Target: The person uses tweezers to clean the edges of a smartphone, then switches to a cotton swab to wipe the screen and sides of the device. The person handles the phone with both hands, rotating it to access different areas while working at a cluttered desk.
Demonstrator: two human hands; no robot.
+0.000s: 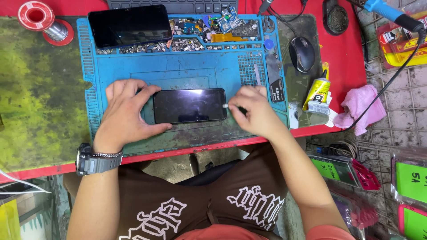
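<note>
Two hands on one dark phone (190, 105), flat at the front middle of the blue work mat (178, 71).

Left hand (126, 109) is spread, fingers and thumb clamping the phone's left end. Right hand (253, 111) is closed, pinching a thin white-tipped tool (231, 106) with the tip at the phone's right edge. Count: 2 phones, the second phone (129, 25) lying at the mat's back left; 1 mouse (302, 54); 1 glue tube (317, 91); 1 pink cloth (360, 108); 1 solder spool (42, 20); 1 grey wristwatch (91, 161). The mat's back tray compartments hold small parts and blue circuit boards (229, 20), too small to count.
</note>
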